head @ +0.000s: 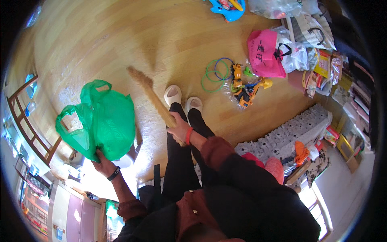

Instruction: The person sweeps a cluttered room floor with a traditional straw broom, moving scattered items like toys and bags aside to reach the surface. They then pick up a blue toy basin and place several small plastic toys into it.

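Observation:
My left hand [104, 164] is closed on the edge of a green plastic bag [115, 121] with two loop handles, at the left of the head view. The bag looks bulged; what it holds is hidden. In my right hand [180, 127], near the middle, is a long tan handle whose far end is a fuzzy brownish head, a brush or hand broom [151, 90]. That end points up and left, apart from the bag. White slippers [173, 95] are on my feet, just beyond the right hand.
Toy construction vehicles [243, 87] and green and blue rings [215, 75] lie on the wooden floor at right. Beyond them stand a pink bag [264, 54] and other plastic bags. A grey patterned cover [287, 127] lies lower right, a wooden chair frame [28, 133] far left.

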Tool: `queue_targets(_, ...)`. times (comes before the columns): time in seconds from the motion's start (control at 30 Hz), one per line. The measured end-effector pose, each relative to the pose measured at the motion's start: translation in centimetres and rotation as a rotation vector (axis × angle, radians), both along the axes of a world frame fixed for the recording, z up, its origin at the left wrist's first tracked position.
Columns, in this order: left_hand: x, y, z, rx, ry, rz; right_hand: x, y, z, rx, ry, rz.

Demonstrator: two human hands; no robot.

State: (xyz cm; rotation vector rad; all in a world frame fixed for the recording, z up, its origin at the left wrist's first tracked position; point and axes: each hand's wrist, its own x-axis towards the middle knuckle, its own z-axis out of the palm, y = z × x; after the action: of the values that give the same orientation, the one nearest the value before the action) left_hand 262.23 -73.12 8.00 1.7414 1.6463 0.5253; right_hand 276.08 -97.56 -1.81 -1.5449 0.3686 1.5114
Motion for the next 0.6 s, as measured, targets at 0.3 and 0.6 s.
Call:
queue_targets(0.3,3.6,1.7,-1.9,0.137,-0.058,-0.145,6.4,-3.8,-4.0,-0.166,0.188,-0.505)
queue_targets(0.6,19.5,-7.2,-3.0,-0.127,-0.027,-0.897,0.8,2.3,-1.4,0.062,-0.091,0.248)
